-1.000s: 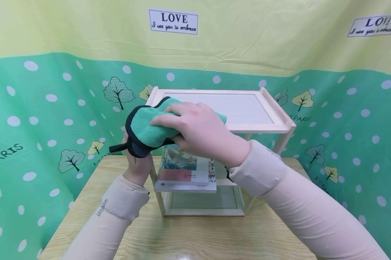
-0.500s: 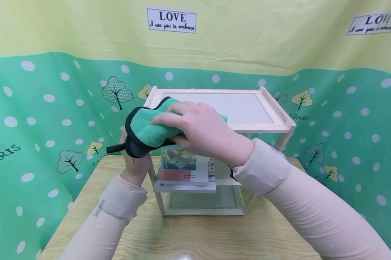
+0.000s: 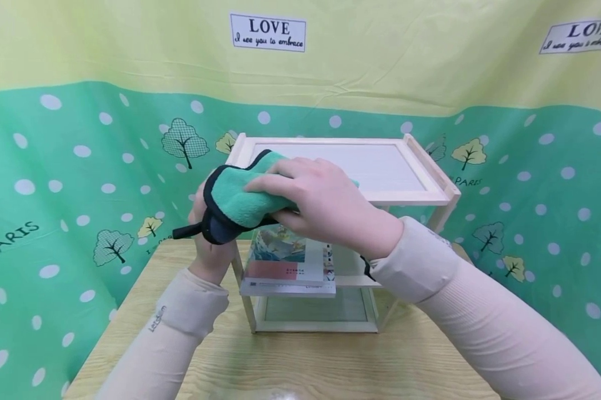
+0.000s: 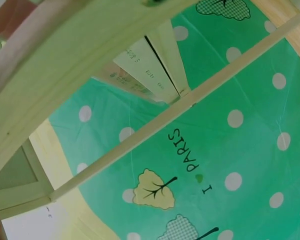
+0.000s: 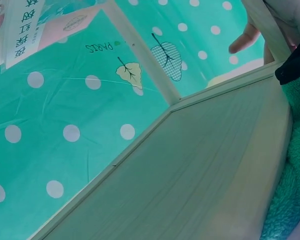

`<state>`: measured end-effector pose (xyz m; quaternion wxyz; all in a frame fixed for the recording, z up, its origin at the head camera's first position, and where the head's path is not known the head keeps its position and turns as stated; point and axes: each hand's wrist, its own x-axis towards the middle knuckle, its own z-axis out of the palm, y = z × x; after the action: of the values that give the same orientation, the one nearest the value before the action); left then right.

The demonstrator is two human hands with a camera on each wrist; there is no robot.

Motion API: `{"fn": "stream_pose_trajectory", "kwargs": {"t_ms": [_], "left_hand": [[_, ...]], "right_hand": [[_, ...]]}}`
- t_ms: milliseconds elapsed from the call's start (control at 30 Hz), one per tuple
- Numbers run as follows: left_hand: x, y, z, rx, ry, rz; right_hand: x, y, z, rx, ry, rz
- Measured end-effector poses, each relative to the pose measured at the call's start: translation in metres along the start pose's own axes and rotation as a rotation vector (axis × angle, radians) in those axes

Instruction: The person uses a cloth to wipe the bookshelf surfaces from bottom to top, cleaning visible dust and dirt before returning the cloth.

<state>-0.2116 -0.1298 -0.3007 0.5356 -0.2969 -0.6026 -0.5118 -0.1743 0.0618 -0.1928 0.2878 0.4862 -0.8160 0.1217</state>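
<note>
A pale wooden shelf unit (image 3: 430,197) stands on the table. My right hand (image 3: 325,194) grips a green cloth (image 3: 230,194) with black trim over the left front part of the top, fingers above and thumb below. The cloth's dark underside and a black loop hang at its left end. At the shelf's left side, my left hand (image 3: 213,253) holds the frame, partly hidden behind the cloth. Its fingers (image 5: 246,39) show beside the upright in the right wrist view, where the cloth (image 5: 292,185) hugs the board's edge. The left wrist view looks along a wooden rail (image 4: 95,60).
Books (image 3: 280,266) lie stacked on the middle shelf at the left, jutting past its front. Below them is a lower shelf (image 3: 315,325). The wood-grain table (image 3: 290,364) carries the unit. A green and yellow printed curtain (image 3: 80,166) closes off the back and sides.
My right hand and the cloth have shifted slightly right along the shelf top's front edge. The left hand keeps its hold on the frame. The head view has swung a little.
</note>
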Motion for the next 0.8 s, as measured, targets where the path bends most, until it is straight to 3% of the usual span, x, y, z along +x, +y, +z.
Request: {"fn": "stream_pose_trajectory", "kwargs": {"t_ms": [133, 400, 800], "left_hand": [[-0.001, 0.0, 0.002, -0.11, 0.011, 0.049], [0.004, 0.004, 0.003, -0.119, -0.007, 0.072], [0.004, 0.002, 0.0, 0.017, 0.005, 0.077]], "right_hand": [[-0.004, 0.002, -0.001, 0.016, 0.012, 0.002], [-0.016, 0.007, -0.006, 0.027, 0.008, 0.054], [-0.032, 0.015, -0.016, 0.029, 0.011, 0.095]]}}
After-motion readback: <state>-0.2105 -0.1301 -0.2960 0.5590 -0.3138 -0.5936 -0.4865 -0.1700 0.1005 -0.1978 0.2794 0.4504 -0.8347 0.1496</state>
